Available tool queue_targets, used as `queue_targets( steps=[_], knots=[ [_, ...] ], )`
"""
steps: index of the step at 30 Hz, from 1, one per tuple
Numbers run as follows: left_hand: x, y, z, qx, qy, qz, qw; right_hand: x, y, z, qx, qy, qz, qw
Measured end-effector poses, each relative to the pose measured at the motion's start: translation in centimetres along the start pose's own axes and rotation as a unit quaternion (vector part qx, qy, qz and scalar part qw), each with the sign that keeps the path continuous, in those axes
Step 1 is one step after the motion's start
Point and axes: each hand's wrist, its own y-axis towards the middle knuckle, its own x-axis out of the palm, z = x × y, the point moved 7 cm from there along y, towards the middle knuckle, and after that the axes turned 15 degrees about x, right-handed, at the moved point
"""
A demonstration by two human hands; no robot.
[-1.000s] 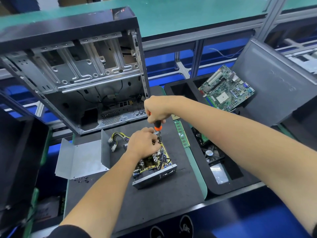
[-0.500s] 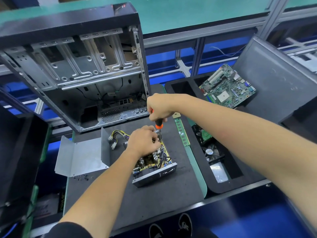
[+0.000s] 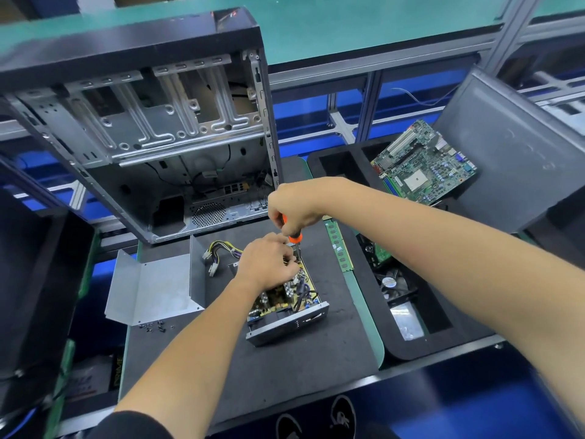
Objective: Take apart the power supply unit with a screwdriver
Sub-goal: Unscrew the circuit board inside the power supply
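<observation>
The opened power supply unit (image 3: 286,315) lies on the dark mat (image 3: 285,369), its circuit board and wires exposed. Its removed grey metal cover (image 3: 155,286) lies to the left, and its cable bundle (image 3: 218,253) trails out behind it. My right hand (image 3: 294,205) grips the orange-and-black screwdriver (image 3: 295,238) upright, tip down at the unit's far end. My left hand (image 3: 269,261) rests on the board's far end with curled fingers next to the screwdriver shaft; the tip and what the fingers touch are hidden.
An empty computer case (image 3: 152,128) stands behind the mat. Several loose screws (image 3: 155,327) lie near the cover. A RAM stick (image 3: 340,248) lies at the mat's right edge. A black tray (image 3: 408,353) on the right holds a motherboard (image 3: 424,163) and a fan (image 3: 394,283).
Both hands stay at the unit's far end; the view has shifted only slightly and the screwdriver remains upright.
</observation>
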Motion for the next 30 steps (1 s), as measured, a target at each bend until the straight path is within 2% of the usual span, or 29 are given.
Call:
queue_targets(
  steps=[3, 6, 9, 18, 30],
  knots=[
    [0.0, 0.0, 0.1, -0.004, -0.003, -0.001, 1.0, 0.3, 0.0, -0.3, -0.002, -0.025, -0.01, 1.0],
    [0.1, 0.0, 0.2, -0.002, -0.012, -0.01, 1.0, 0.4, 0.2, 0.7, 0.077, -0.025, -0.035, 0.996],
    [0.2, -0.1, 0.1, -0.009, -0.014, -0.009, 1.0, 0.0, 0.3, 1.1, 0.129, -0.045, -0.016, 0.99],
    [0.6, -0.3, 0.1, 0.0, -0.007, -0.035, 0.999, -0.6, 0.7, 0.4, 0.05, -0.076, 0.022, 0.996],
    [0.6, -0.1, 0.0, -0.007, -0.016, -0.033, 0.999, -0.8, 0.8, 1.4, 0.044, -0.078, 0.033, 0.995]
  ],
)
